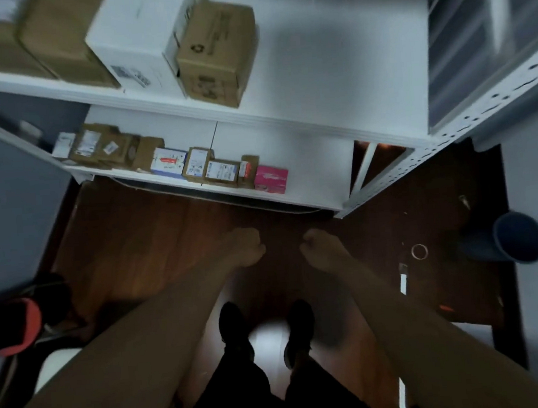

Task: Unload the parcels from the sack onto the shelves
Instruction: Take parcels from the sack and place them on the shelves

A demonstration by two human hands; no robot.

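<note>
Down low, the left hand (247, 247) and right hand (319, 243) are both curled into empty fists, close together above the dark floor (154, 238). Beyond them, small parcels (194, 166) line the lower shelf (307, 172); bigger boxes (214, 52) sit on the upper shelf (332, 79).

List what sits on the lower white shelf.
The lower shelf holds a row of small parcels: brown cardboard boxes, a blue-and-white box, labelled boxes and a pink box. The upper shelf covers its back part, so anything there is hidden.
</note>
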